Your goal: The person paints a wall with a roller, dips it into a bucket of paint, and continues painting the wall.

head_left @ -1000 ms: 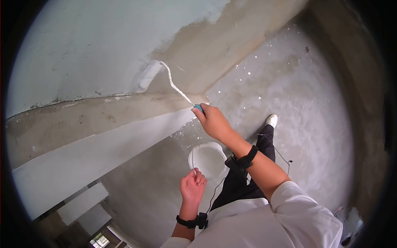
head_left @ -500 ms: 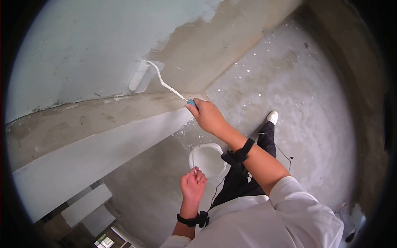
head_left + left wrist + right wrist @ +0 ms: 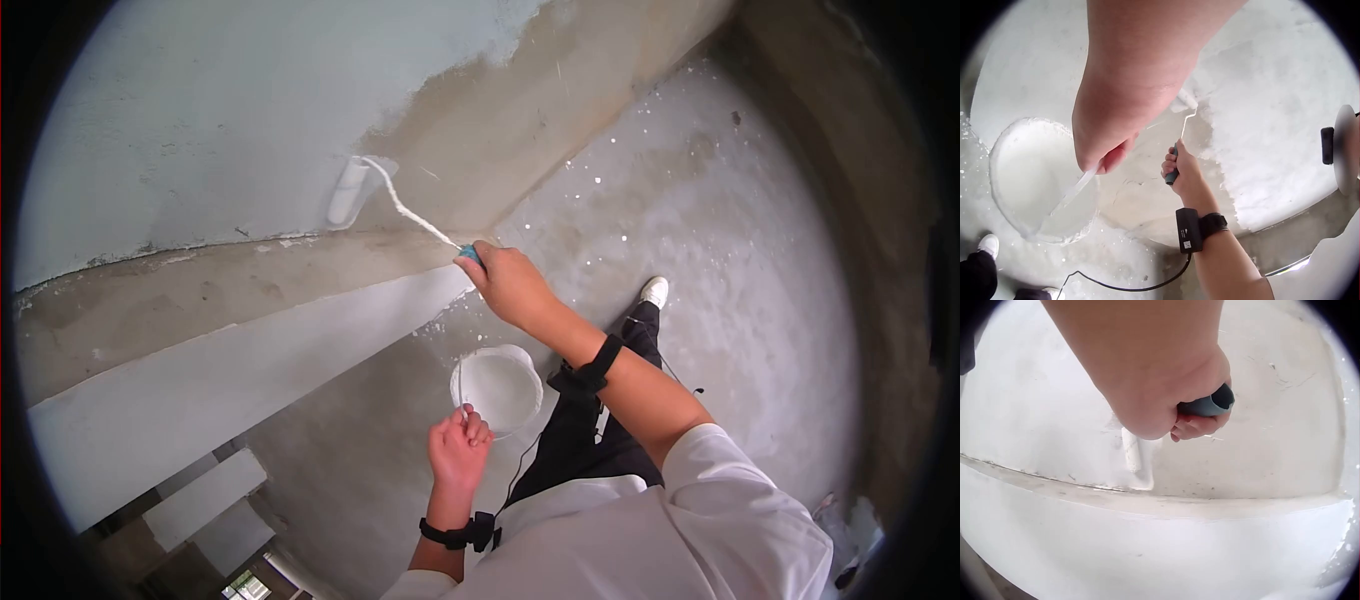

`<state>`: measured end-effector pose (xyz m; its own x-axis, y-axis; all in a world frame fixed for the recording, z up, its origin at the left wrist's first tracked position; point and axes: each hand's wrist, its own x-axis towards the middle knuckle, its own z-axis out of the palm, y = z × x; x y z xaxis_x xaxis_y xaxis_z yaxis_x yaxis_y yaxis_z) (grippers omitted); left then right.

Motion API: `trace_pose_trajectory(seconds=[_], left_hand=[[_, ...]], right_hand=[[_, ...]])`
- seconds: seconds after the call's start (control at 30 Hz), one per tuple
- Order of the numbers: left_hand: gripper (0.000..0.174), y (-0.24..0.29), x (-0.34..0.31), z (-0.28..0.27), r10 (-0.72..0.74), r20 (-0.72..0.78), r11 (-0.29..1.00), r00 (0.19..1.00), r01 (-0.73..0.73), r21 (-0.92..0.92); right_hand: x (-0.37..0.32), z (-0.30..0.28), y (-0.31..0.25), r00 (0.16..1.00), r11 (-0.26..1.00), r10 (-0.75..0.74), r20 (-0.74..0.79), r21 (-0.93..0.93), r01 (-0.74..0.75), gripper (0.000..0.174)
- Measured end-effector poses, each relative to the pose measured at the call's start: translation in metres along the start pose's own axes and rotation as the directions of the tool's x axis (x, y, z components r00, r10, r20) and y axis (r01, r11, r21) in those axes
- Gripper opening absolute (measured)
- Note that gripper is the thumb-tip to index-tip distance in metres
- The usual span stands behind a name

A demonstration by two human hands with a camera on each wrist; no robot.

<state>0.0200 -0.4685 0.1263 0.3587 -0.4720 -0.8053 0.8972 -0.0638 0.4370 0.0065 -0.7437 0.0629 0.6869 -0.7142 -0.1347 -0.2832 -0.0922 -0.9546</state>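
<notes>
My right hand grips the blue-grey handle of a paint roller. Its white sleeve lies against the wall low down, just above a ledge, with a fresh wet patch of white paint beside it. A bent, paint-coated rod joins sleeve and handle. Below, my left hand holds the thin pale bail of a white bucket with curled fingers. White paint shows inside the bucket, and its rim is crusted with paint in the left wrist view.
The wall is whitish at left, bare grey-brown towards the corner. Under it runs a bare ledge with a white front face. Paint drops spot the concrete floor. A black cable hangs from the right wrist camera.
The roller and my right hand first shifted left along the wall, then came slightly back right and down. A wet patch now shows right of the sleeve. My left hand keeps hold of the bail.
</notes>
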Motion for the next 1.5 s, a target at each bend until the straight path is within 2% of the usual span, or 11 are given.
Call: trace_pose_trajectory(seconds=[0.07,0.23,0.4,0.6,0.7,0.9,1.03,1.1,1.3,1.4,1.5], left_hand=[[0.035,0.000,0.004,0.000,-0.008,-0.016,1.000,1.000,0.008,0.012],[0.035,-0.001,0.003,-0.001,-0.005,0.006,1.000,1.000,0.005,-0.011],[0.034,0.000,0.002,-0.011,-0.012,0.011,0.999,1.000,0.012,-0.038],[0.034,-0.003,0.002,-0.013,-0.026,-0.016,0.999,1.000,0.026,-0.023],[0.034,-0.002,0.004,-0.013,-0.029,-0.026,0.999,0.999,0.028,-0.020],[0.035,-0.002,0.009,-0.011,-0.030,-0.044,1.000,0.999,0.030,-0.001],[0.032,-0.004,0.012,-0.007,-0.037,-0.028,0.999,0.999,0.037,0.003],[0.030,-0.003,0.012,-0.003,-0.029,-0.038,0.999,0.999,0.029,0.015],[0.031,0.001,0.009,0.002,-0.024,-0.017,1.000,1.000,0.024,0.003],[0.035,-0.002,0.009,0.001,-0.023,-0.007,1.000,1.000,0.023,0.007],[0.034,-0.003,0.010,-0.001,-0.033,-0.009,0.999,0.999,0.033,0.009]], right_hand=[[0.005,-0.004,-0.017,0.999,0.999,-0.047,0.020,-0.009,0.047,0.041],[0.012,0.001,0.058,0.998,0.995,0.051,-0.026,-0.083,-0.053,0.042],[0.009,-0.022,0.074,0.995,0.996,0.070,-0.065,-0.058,-0.073,0.042],[0.021,-0.054,0.007,0.998,0.996,0.003,-0.059,0.094,0.003,0.039],[0.033,-0.047,0.008,0.994,0.994,-0.006,-0.106,0.111,0.018,0.040],[0.027,-0.012,0.092,0.992,0.987,0.121,-0.028,0.111,-0.117,0.042],[0.032,-0.036,0.032,0.996,0.990,0.085,-0.021,0.114,-0.082,0.042],[0.044,-0.043,0.004,1.000,0.982,-0.019,-0.016,0.189,0.021,0.043],[0.041,-0.019,0.081,0.999,0.993,0.016,-0.048,0.120,-0.010,0.043],[0.031,-0.025,0.098,0.988,0.976,0.138,0.069,0.161,-0.148,0.044],[0.031,-0.038,0.084,0.989,0.977,0.143,0.047,0.154,-0.148,0.045]])
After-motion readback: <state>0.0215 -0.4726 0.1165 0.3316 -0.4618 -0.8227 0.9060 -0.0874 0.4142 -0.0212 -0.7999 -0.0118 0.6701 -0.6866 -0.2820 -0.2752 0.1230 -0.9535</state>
